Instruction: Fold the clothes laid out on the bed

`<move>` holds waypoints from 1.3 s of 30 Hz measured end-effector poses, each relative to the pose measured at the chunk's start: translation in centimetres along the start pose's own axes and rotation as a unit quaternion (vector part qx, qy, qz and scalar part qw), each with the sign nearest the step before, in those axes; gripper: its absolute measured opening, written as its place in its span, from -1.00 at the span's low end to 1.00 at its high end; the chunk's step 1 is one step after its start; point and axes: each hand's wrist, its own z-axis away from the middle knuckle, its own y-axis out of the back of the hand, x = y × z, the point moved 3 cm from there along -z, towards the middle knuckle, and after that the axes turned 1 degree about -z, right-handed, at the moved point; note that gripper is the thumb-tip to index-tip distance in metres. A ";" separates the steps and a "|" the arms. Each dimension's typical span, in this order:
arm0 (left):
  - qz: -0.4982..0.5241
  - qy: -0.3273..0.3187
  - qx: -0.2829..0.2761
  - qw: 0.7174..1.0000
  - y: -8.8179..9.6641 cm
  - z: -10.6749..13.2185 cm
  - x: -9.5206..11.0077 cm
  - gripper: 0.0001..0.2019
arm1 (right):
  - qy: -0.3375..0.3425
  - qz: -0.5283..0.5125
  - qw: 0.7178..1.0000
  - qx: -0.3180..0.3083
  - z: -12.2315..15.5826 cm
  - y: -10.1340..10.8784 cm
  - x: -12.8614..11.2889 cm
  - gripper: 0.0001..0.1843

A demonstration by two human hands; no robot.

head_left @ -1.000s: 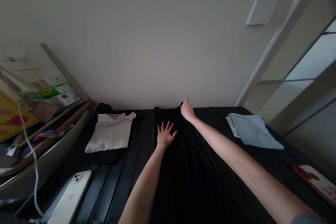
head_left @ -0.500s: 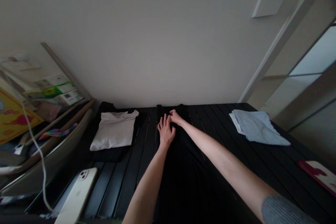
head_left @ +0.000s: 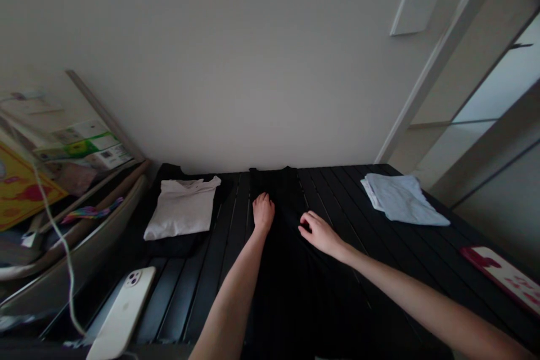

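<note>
On the dark slatted worktop (head_left: 392, 259), a long black garment (head_left: 304, 304) is laid flat, the left grip (head_left: 264, 212) is kept open and resting on it, and the right grip (head_left: 321, 234) is half curled at its edge, though whether cloth is held cannot be told.

**Black slatted table (head_left: 341, 197), cloth and small items on top**
Black garment (head_left: 280, 298) lengthwise mid-table; white tee (head_left: 181, 211) folded on dark cloth (head_left: 177, 248); blue cloth (head_left: 399, 199); white phone (head_left: 122, 315); red-white card (head_left: 502, 275).
</note>
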 end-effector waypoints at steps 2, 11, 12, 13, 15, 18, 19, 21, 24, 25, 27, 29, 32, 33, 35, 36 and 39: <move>0.008 0.000 0.000 1.000 0.0 0.0 -0.1 -0.58 | 0.038 0.067 0.997 -0.006 3.2 0.4 -1.1 -0.83; 0.064 -0.025 0.045 0.997 2.5 -1.6 -0.6 -0.54 | -0.029 0.199 0.973 -0.110 12.2 -0.5 -1.0 -0.57; 0.068 -0.029 0.053 0.996 3.0 -2.1 -0.4 -0.55 | -0.030 0.196 0.973 -0.115 12.7 -0.5 -1.0 -0.61; 0.072 -0.032 0.059 0.995 3.4 -2.7 -0.3 -0.55 | -0.026 0.191 0.975 -0.110 13.0 -0.4 -1.2 -0.66; 0.078 -0.038 0.066 0.994 4.0 -3.7 0.0 -0.55 | 0.000 0.178 0.981 -0.076 13.2 0.5 -2.3 -0.75; 0.082 -0.045 0.062 0.994 4.0 -4.8 0.2 -0.55 | 0.040 0.161 0.986 -0.033 13.1 2.1 -5.5 -0.82; 0.082 -0.045 0.058 0.994 3.8 -5.0 0.1 -0.54 | 0.043 0.148 0.987 -0.043 13.1 2.4 -6.6 -0.83; 0.081 -0.042 0.049 0.995 3.4 -5.2 0.0 -0.54 | 0.029 0.099 0.989 -0.106 13.4 2.4 -8.5 -0.84; 0.075 -0.033 0.037 0.996 2.8 -5.1 -0.4 -0.54 | 0.002 0.003 0.976 -0.219 14.2 1.0 -10.6 -0.87; 0.071 -0.030 0.033 0.996 2.7 -5.0 -0.5 -0.55 | 0.002 -0.022 0.968 -0.250 14.4 0.4 -11.1 -0.86; 0.062 -0.023 0.023 0.998 2.5 -4.7 -0.9 -0.55 | 0.007 -0.064 0.947 -0.315 14.7 -0.6 -11.8 -0.77; 0.050 -0.014 0.008 0.999 2.4 -4.3 -1.4 -0.55 | 0.017 -0.097 0.916 -0.388 14.5 -1.1 -12.1 -0.66; 0.030 -0.010 -0.014 0.999 2.6 -3.3 -2.5 -0.54 | 0.077 -0.105 0.904 -0.407 13.0 -0.5 -12.1 -0.66; 0.025 -0.015 -0.019 0.999 2.8 -2.7 -2.9 -0.54 | 0.106 -0.097 0.912 -0.384 12.2 0.0 -11.9 -0.67; 0.021 -0.036 -0.026 0.999 3.4 -1.3 -3.4 -0.53 | 0.153 -0.069 0.929 -0.329 10.7 1.2 -11.0 -0.63; 0.020 -0.058 -0.030 0.998 3.8 -0.4 -3.6 -0.53 | 0.169 -0.052 0.933 -0.314 10.2 1.8 -10.4 -0.59; 0.028 -0.156 -0.052 0.986 5.1 3.2 -3.5 -0.53 | 0.213 -0.005 0.918 -0.334 9.9 2.9 -8.4 -0.35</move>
